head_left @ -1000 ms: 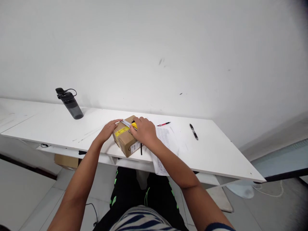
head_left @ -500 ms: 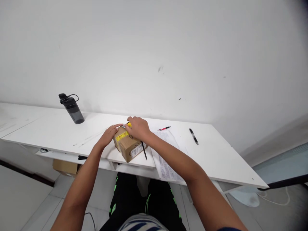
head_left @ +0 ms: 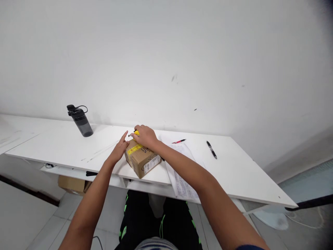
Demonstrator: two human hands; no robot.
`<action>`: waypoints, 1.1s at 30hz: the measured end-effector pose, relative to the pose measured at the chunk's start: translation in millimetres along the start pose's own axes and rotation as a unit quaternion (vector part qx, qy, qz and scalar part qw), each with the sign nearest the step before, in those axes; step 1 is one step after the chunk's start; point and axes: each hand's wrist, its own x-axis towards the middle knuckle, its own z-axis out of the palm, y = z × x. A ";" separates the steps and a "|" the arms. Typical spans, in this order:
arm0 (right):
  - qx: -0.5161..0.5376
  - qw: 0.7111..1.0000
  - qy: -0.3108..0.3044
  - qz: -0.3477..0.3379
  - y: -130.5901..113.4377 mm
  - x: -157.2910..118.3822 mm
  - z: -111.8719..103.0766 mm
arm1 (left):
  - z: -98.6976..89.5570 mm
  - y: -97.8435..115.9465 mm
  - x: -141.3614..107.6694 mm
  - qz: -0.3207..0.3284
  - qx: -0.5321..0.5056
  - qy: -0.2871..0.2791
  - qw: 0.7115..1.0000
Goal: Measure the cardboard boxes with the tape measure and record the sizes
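A small brown cardboard box [head_left: 139, 158] with yellow tape and a white label sits on the white desk, partly beneath my right arm. My right hand [head_left: 146, 136] grips a yellow tape measure [head_left: 136, 133] over the box's far edge; a short metal end pokes out of it toward the left. Most of the tape measure is hidden by the fingers. At the box's left corner, my left hand [head_left: 120, 150] has its fingers apart, the index pointing up and the others near or against the cardboard.
A dark water bottle [head_left: 81, 121] stands on the desk to the left. Right of the box lie written sheets of paper [head_left: 182, 184], a red and black pen [head_left: 179, 141] and a black pen [head_left: 211, 150]. An open cardboard box [head_left: 71, 184] is below the desk.
My right hand has shifted slightly left with the tape measure. My left index finger has lifted away from the box's top edge. The black strap has mostly gone behind my arm.
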 end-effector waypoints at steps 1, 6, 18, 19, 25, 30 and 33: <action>0.002 1.000 0.002 -0.002 0.9 -0.4 0.9 | 1.1 -1.2 0.0 -0.009 -0.006 0.003 1.000; 0.003 1.000 0.021 -0.015 4.6 -6.2 5.1 | 7.4 -4.7 -0.6 -0.004 -0.037 0.027 0.999; 0.075 0.996 0.049 -0.026 8.6 -7.6 11.0 | 10.3 -3.5 -1.6 0.023 -0.080 0.022 0.996; 0.079 0.996 0.043 -0.026 8.9 -8.6 9.0 | 11.8 -3.9 -2.0 0.021 -0.091 0.025 0.995; 0.116 0.993 -0.018 -0.025 17.1 -12.7 -8.8 | 22.4 -3.2 -7.3 -0.010 -0.141 0.053 0.989; 0.137 0.989 -0.028 -0.036 22.1 -12.2 -11.2 | 24.1 -2.2 -9.5 -0.014 -0.177 0.056 0.983; 0.137 0.990 -0.024 -0.024 18.9 -11.8 -10.6 | 23.9 -2.4 -9.9 -0.013 -0.196 0.058 0.979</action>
